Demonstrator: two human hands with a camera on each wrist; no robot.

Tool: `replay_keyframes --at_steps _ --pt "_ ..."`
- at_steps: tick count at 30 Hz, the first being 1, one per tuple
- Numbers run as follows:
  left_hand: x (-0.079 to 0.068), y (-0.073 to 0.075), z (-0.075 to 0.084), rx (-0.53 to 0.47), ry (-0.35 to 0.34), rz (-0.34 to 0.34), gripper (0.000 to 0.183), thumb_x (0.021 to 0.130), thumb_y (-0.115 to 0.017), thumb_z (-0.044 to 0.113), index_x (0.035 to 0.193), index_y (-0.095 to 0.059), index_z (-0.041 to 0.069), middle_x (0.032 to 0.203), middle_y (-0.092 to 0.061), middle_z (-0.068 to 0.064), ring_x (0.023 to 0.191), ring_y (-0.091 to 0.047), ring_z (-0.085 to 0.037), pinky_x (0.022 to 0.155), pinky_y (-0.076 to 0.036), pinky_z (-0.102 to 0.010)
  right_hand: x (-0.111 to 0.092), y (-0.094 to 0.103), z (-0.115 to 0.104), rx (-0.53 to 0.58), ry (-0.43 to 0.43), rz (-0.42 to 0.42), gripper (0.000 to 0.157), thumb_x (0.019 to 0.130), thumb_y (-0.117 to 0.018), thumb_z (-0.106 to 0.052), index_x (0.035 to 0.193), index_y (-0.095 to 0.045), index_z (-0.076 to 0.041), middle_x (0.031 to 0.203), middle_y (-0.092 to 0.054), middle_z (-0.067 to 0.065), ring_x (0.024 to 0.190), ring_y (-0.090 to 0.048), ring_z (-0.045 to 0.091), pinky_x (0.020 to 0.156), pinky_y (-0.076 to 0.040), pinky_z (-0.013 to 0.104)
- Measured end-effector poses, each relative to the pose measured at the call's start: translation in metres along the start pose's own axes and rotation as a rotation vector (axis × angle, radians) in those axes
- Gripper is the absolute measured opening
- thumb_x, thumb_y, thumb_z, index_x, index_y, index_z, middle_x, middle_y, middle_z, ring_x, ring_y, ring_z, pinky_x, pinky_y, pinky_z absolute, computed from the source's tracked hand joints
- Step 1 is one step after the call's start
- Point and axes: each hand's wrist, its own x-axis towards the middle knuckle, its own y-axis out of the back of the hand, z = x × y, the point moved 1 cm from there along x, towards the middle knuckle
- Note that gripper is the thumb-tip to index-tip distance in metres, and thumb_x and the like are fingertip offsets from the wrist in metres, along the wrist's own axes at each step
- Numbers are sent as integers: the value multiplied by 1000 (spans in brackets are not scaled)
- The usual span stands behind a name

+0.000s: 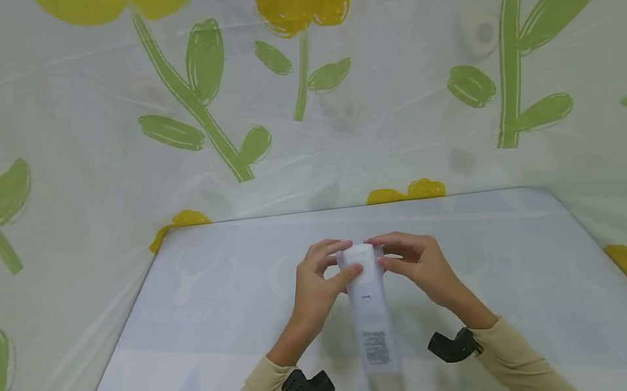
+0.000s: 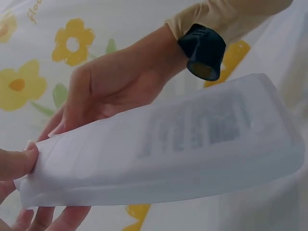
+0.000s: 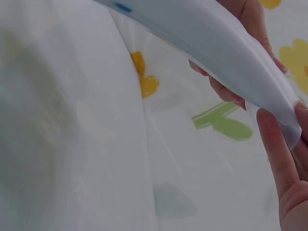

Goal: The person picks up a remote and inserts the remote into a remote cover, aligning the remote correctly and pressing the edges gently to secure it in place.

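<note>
A long white object with rounded ends (image 1: 368,314), inside a thin frosted plastic sleeve (image 2: 106,192), is held above the table, its far end between both hands. Dark small print (image 1: 376,348) shows through near its lower end. My left hand (image 1: 315,288) grips the far end from the left, thumb on the face and fingers around the side. From the right, my right hand (image 1: 423,268) pinches the sleeve's edge at that same end between thumb and fingers. A loose flap of the sleeve (image 3: 251,109) sticks out by the right fingertips in the right wrist view.
Beneath the hands lies a pale table (image 1: 234,311) with faint light-blue shapes. A white sheet printed with yellow flowers and green stems (image 1: 396,99) hangs behind and at both sides. Black cameras (image 1: 309,387) are strapped at both wrists.
</note>
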Motion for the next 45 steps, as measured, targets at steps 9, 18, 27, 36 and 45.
replay_keyframes --at_steps 9,18,27,36,45 --pt "5 1 -11 -7 -18 -20 37 73 -71 23 107 -62 13 114 -48 1 97 -51 -22 57 -52 -35 -3 -3 -8 26 52 96 17 75 -63 7 92 -62 8 94 -60 20 81 -60 27 67 -52 40" --pt "6 2 -8 -5 9 -75 35 72 -72 22 105 -63 15 116 -49 1 98 -50 -22 58 -52 -35 -6 -7 -19 -40 56 93 7 78 -58 9 84 -60 8 94 -55 20 76 -58 24 64 -52 38" --pt "7 4 -9 -4 20 -101 37 73 -71 19 108 -62 11 116 -50 0 102 -49 -23 64 -51 -34 -4 -4 -7 0 43 42 7 81 -57 3 88 -58 3 101 -48 21 77 -57 28 58 -52 41" --pt "2 -2 -15 124 -44 -39 35 73 -71 23 107 -63 19 116 -50 5 98 -50 -19 66 -50 -31 -5 -10 4 -35 -139 47 35 79 -65 -15 110 -53 -4 112 -49 13 84 -61 26 71 -52 34" --pt "0 0 -15 159 -43 -24 39 74 -70 28 111 -60 21 113 -50 7 96 -52 -17 65 -52 -29 -6 -14 4 -78 -120 142 31 77 -68 -17 103 -61 -3 113 -55 7 89 -60 22 72 -51 32"
